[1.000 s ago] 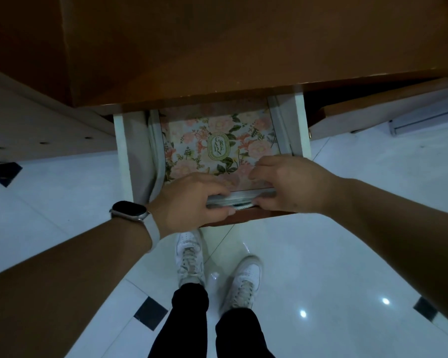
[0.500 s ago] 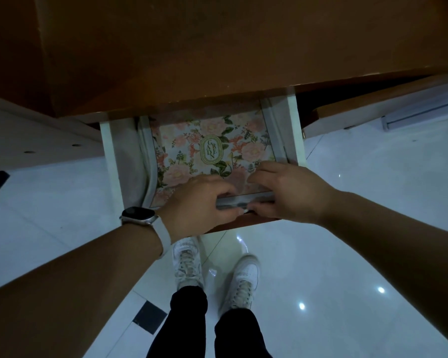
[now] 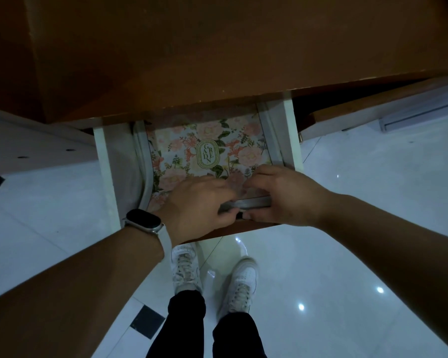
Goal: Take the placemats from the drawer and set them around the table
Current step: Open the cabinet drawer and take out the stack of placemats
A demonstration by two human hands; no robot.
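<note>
While I look down through the head camera, the open drawer sits in the middle of the frame, pulled out from under the brown table top that fills the upper half. The placemats lie inside it as a flat stack, floral on top with an oval label reading GARDEN. Both hands meet at the stack's near edge: my left hand, with a watch on its wrist, curls its fingers over the top and tucks the thumb underneath, and my right hand pinches the same grey edge just beside it. Lower in the frame, white shoes stand on the glossy tiled floor.
</note>
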